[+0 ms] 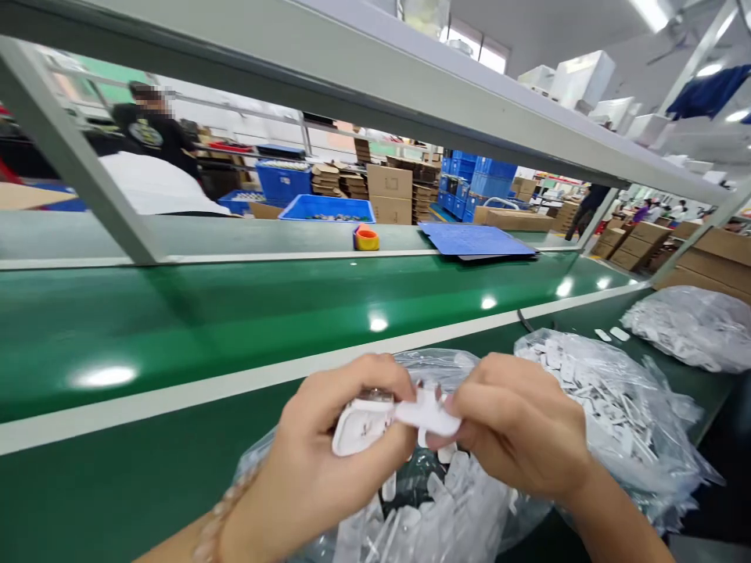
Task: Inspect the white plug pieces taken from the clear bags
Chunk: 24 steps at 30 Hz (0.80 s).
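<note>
My left hand (328,453) grips a small white plastic housing (361,426) with a rounded outline. My right hand (516,430) pinches a second white plastic piece (431,414) and presses it against the housing. Both hands meet over an open clear plastic bag (434,500) filled with many small white plastic parts. The bag lies on the green table at the near edge. A bead bracelet (220,512) circles my left wrist.
A green conveyor belt (235,313) runs across in front of me, under a grey metal frame (76,156). More bags of white parts (610,391) (692,324) lie to the right. Beyond the belt are a tape roll (367,237), blue sheets (475,241), blue bins, cartons and people.
</note>
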### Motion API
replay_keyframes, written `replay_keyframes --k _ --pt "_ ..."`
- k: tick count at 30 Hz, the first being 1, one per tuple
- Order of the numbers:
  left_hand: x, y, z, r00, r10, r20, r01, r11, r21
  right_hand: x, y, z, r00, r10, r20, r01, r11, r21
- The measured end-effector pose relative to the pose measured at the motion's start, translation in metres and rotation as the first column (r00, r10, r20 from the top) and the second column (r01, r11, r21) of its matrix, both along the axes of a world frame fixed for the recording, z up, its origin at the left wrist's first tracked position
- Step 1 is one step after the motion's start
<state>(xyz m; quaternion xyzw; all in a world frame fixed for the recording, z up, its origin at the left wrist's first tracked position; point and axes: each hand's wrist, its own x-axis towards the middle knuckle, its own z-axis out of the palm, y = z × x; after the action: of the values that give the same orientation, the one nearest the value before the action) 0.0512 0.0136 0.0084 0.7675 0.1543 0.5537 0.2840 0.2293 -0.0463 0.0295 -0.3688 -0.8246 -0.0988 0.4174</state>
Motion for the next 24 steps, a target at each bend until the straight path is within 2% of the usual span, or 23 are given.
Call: replay_keyframes --k 2,3,4,5,6,7,8,9,10,12,13,15,17,18,19,21,24 --pt "0.002 0.004 -0.002 0.998 -0.055 0.016 0.057 0.982 -0.177 0.014 -0.011 0.010 0.976 -0.211 -0.044 0.212 0.977 0.013" --pt "0.004 0.007 -0.003 0.988 -0.144 0.047 0.151 0.927 -0.344 0.027 -0.017 0.015 0.938 -0.342 -0.064 0.343 0.939 0.014" --pt "0.006 0.010 -0.006 0.961 -0.252 0.111 0.272 0.800 -0.535 0.043 -0.023 0.020 0.880 -0.470 -0.068 0.471 0.882 0.000" --pt "0.008 0.014 -0.009 0.920 -0.332 0.207 0.376 0.605 -0.701 0.062 -0.028 0.024 0.806 -0.591 -0.043 0.590 0.807 -0.033" --pt "0.010 0.017 -0.012 0.881 -0.355 0.313 0.444 0.389 -0.807 0.082 -0.032 0.027 0.745 -0.666 0.026 0.666 0.742 -0.081" --pt "0.012 0.020 -0.015 0.858 -0.330 0.395 0.472 0.199 -0.859 0.103 -0.035 0.029 0.687 -0.718 0.108 0.726 0.672 -0.148" --pt "0.014 0.023 -0.018 0.850 -0.286 0.442 0.477 0.061 -0.877 0.121 -0.038 0.029 0.641 -0.747 0.179 0.766 0.609 -0.206" --pt "0.016 0.025 -0.020 0.852 -0.242 0.464 0.474 -0.019 -0.880 0.136 -0.039 0.029 0.615 -0.761 0.205 0.786 0.575 -0.228" --pt "0.018 0.026 -0.021 0.855 -0.203 0.477 0.476 -0.060 -0.877 0.145 -0.040 0.029 0.600 -0.767 0.228 0.797 0.547 -0.257" --pt "0.021 0.025 -0.022 0.847 -0.144 0.512 0.505 -0.084 -0.859 0.145 -0.040 0.029 0.616 -0.753 0.232 0.784 0.559 -0.270" --pt "0.023 0.023 -0.021 0.835 -0.106 0.540 0.534 -0.083 -0.842 0.136 -0.038 0.030 0.647 -0.729 0.223 0.761 0.596 -0.256" --pt "0.026 0.020 -0.018 0.810 -0.018 0.586 0.583 -0.080 -0.809 0.105 -0.034 0.029 0.748 -0.640 0.174 0.664 0.724 -0.189" --pt "0.029 0.018 -0.016 0.799 0.044 0.600 0.601 -0.089 -0.794 0.068 -0.028 0.026 0.864 -0.483 0.145 0.499 0.859 -0.110" --pt "0.030 0.018 -0.016 0.798 0.064 0.600 0.603 -0.090 -0.792 0.050 -0.025 0.022 0.908 -0.384 0.166 0.404 0.909 -0.103" --pt "0.030 0.019 -0.016 0.797 0.076 0.599 0.604 -0.087 -0.793 0.034 -0.021 0.018 0.937 -0.289 0.196 0.313 0.944 -0.105" --pt "0.031 0.020 -0.018 0.795 0.097 0.599 0.606 -0.077 -0.792 0.007 -0.013 0.005 0.959 -0.137 0.249 0.171 0.978 -0.120" --pt "0.029 0.019 -0.020 0.788 0.128 0.602 0.613 -0.071 -0.787 -0.018 0.000 -0.017 0.972 -0.058 0.229 0.078 0.994 -0.082"
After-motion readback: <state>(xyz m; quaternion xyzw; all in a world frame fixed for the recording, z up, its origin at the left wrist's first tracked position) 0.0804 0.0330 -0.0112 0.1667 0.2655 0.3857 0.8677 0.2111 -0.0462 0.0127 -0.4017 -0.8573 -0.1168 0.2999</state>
